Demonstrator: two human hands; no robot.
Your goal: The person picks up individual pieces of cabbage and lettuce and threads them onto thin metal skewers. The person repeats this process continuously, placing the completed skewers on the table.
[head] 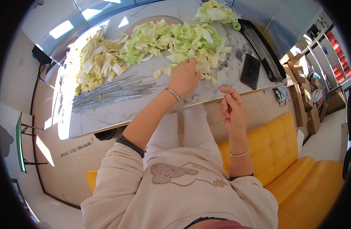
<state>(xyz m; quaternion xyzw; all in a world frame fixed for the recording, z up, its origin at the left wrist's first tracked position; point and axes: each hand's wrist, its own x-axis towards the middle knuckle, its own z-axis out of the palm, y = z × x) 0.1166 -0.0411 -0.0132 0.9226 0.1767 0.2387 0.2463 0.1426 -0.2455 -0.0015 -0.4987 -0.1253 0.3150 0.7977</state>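
My left hand (184,75) reaches over the near edge of a heap of green cabbage leaf pieces (189,40). Its fingertips touch the leaves, and whether one is pinched there is hidden. Off the front edge of the table, my right hand (234,107) pinches a thin metal wire (229,90) between thumb and forefinger. A bundle of straight grey metal wires (115,93) lies on the marbled tabletop (192,96) to the left. Behind that bundle sits a pile of yellowish-white cabbage leaf pieces (96,61).
A black phone (250,71) lies near the right front edge. Beside it a long black tray (274,71) holds more wires. At the back right is another leaf pile (214,13). A yellow padded bench (267,143) and cardboard boxes (298,94) stand on the right.
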